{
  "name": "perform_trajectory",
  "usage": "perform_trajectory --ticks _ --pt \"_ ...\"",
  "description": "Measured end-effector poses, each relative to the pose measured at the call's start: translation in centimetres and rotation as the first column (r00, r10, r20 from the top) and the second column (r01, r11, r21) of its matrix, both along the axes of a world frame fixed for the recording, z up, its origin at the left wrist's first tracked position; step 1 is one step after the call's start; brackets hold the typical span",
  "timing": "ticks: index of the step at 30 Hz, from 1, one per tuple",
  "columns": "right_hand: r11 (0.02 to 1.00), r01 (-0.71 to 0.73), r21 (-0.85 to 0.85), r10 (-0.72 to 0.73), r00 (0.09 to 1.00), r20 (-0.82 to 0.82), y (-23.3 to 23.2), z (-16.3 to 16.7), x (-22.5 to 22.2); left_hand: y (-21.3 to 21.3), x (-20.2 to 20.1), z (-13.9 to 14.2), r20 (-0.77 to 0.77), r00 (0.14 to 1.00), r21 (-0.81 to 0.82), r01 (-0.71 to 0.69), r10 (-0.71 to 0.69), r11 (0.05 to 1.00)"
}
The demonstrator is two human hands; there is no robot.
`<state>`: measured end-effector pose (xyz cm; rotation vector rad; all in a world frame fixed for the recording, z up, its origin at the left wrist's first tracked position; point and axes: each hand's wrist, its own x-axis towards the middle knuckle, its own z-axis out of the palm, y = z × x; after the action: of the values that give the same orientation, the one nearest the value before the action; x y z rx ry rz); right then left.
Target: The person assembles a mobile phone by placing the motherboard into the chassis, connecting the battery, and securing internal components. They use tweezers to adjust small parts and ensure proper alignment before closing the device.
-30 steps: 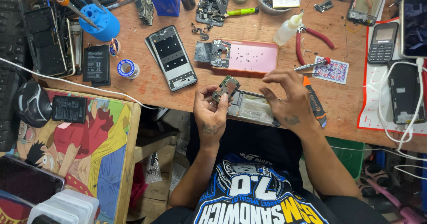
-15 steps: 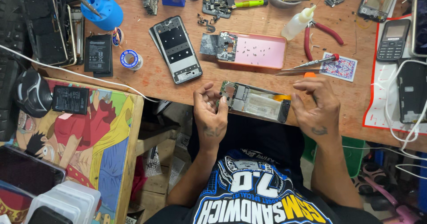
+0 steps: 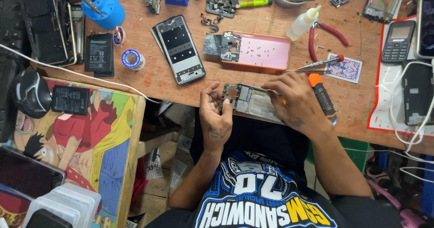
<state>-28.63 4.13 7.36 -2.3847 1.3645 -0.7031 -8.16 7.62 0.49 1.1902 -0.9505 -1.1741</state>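
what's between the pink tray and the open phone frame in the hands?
Head view: bare wooden bench between the pink tray and the phone frame. The red-tipped tool's thin shaft crosses only its right end.

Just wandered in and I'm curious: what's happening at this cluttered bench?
A person is working on an opened phone frame at the edge of the wooden bench. The left hand grips its left end and the right hand rests on its right end. A pink tray with small screws, a screwdriver and red pliers lie just beyond.
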Motion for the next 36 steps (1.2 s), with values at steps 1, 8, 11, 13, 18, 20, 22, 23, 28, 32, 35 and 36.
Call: perform_trajectory --ticks 1,8,11,13,18,20,22,23,28,32,35,36 --pt "1.0 -0.013 0.017 0.014 0.998 -0.06 -0.6 -0.1 0.2 0.0 0.0 0.0 -0.001 1.0 -0.002 -0.001 0.001 1.0" --pt "0.982 -0.009 0.19 0.067 0.95 -0.304 -2.4 -0.8 1.1 -0.1 0.1 0.2 0.083 0.997 -0.021 0.0 0.002 1.0" --pt "0.972 0.01 0.234 0.062 0.953 -0.297 -2.6 -0.9 1.0 -0.2 0.2 0.3 0.079 0.997 -0.003 0.006 -0.005 1.0" --pt "0.976 -0.016 0.215 0.07 0.967 -0.247 -2.4 -1.0 0.7 -0.2 0.3 0.5 0.099 0.995 0.001 0.012 -0.012 1.0" --pt "0.964 0.067 0.257 -0.058 0.997 -0.041 -2.0 -0.9 -0.3 -0.3 0.2 1.3 0.17 0.985 0.014 0.013 -0.015 1.0" --pt "0.952 0.147 0.267 -0.162 0.986 0.033 -1.4 -0.9 -0.8 -0.2 0.0 1.7 0.249 0.969 -0.013 0.008 -0.004 1.0" --pt "0.952 0.194 0.237 -0.203 0.979 0.013 -1.4 -1.0 -1.2 -0.6 -0.2 2.1 0.308 0.951 -0.074 0.005 0.018 0.997" --pt "0.951 0.215 0.221 -0.222 0.975 0.006 -1.4 -1.1 -1.3 -0.8 -0.2 2.3 0.329 0.944 -0.067 0.015 0.008 0.998" --pt "0.973 0.224 0.061 -0.221 0.974 -0.05 -0.6 -1.7 -1.9 -1.6 -0.9 3.2 0.367 0.93 0.007 0.035 -0.035 0.999" --pt "0.973 0.231 0.018 -0.228 0.969 -0.094 0.4 -1.9 -2.2 -1.3 -1.4 3.6 0.387 0.918 0.053 0.069 -0.084 0.996" --pt "0.977 0.202 0.062 -0.198 0.978 -0.07 1.0 -1.7 -2.3 -1.0 -1.5 3.6 0.427 0.901 0.011 0.083 -0.08 0.996" --pt "0.976 0.202 0.075 -0.197 0.977 -0.076 1.3 -1.6 -2.2 -1.0 -1.5 3.6 0.439 0.895 0.0 0.092 -0.083 0.996"
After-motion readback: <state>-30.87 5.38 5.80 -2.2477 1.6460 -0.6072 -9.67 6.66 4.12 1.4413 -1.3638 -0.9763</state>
